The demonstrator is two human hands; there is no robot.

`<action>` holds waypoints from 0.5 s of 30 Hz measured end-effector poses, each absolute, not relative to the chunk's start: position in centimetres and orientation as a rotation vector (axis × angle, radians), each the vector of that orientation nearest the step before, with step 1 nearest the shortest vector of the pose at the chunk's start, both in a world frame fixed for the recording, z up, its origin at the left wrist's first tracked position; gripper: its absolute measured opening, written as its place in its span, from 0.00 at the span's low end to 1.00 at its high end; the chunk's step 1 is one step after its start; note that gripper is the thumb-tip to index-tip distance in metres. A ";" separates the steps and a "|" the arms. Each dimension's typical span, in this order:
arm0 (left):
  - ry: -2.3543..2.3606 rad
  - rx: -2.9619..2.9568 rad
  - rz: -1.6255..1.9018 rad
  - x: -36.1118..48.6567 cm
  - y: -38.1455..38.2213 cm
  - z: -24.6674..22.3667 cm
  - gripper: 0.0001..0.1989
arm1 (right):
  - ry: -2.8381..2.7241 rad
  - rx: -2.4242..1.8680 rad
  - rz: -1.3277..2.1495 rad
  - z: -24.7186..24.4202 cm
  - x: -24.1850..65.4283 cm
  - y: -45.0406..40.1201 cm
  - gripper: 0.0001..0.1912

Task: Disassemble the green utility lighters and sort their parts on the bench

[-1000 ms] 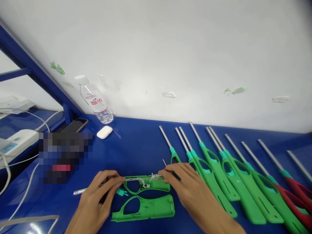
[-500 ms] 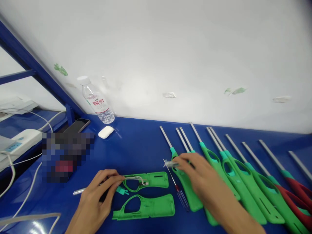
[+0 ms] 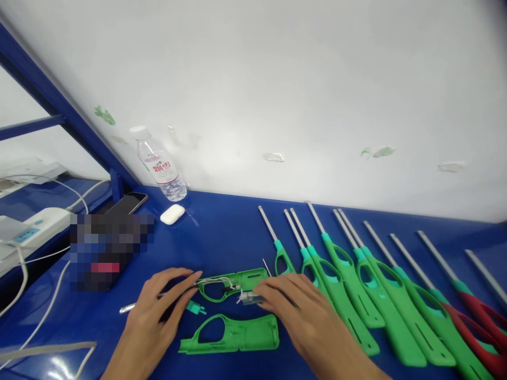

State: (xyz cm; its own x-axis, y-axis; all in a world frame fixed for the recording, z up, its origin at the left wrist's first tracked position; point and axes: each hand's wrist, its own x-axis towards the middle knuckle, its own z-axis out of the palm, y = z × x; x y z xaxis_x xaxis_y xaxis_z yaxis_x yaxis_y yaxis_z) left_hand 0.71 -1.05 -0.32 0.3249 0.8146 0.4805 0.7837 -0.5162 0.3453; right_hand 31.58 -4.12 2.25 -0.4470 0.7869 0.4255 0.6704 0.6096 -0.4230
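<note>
My left hand (image 3: 160, 303) pinches the neck end of an opened green lighter half-shell (image 3: 251, 278), with thin wires inside. From under that hand, the tip of a metal tube (image 3: 127, 307) pokes out to the left. A small teal trigger piece (image 3: 196, 307) lies just below my left fingertips. My right hand (image 3: 295, 306) grips a small clear plastic fuel tank (image 3: 249, 297) just over the lower right part of this half-shell. The matching green half-shell (image 3: 257, 332) lies nearer me on the table. Only a screwdriver's thin shaft (image 3: 266, 267) shows behind my right hand.
Several long-nosed green lighters (image 3: 348, 285) lie in a row on the right, with red ones (image 3: 475, 311) at the far right. A water bottle (image 3: 164, 169), white earbud case (image 3: 172, 214) and phone (image 3: 130, 202) stand or lie at back left. Cables and a power strip (image 3: 43, 232) are farther left.
My right hand has moved left with the clear fuel tank, from above the lighters to the wired half-shell. It now covers most of the screwdriver. My left hand stays nearly in place.
</note>
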 end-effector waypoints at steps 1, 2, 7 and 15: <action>1.534 2.503 0.995 0.9 -1.2 0.0 0.16 | -2.238 -1.121 0.230 2.2 31.4 -4.1 0.14; 1.544 2.495 1.042 1.1 -1.4 0.4 0.16 | -2.230 -1.099 0.192 2.2 31.3 -4.1 0.13; 1.344 2.645 1.087 3.2 -3.1 2.8 0.13 | -2.190 -0.969 0.020 2.4 30.5 -3.7 0.10; 1.228 2.633 0.933 5.0 -4.4 3.1 0.08 | -2.177 -0.937 0.007 2.9 29.7 -4.3 0.19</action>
State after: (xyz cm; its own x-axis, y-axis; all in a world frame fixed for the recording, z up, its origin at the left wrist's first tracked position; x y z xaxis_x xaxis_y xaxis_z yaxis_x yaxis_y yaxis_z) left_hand 4.98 -4.38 3.09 0.4901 0.7204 0.4907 0.6655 -0.6728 0.3230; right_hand 29.75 -4.33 2.93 -0.4481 0.6256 0.6386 0.6217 0.7314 -0.2803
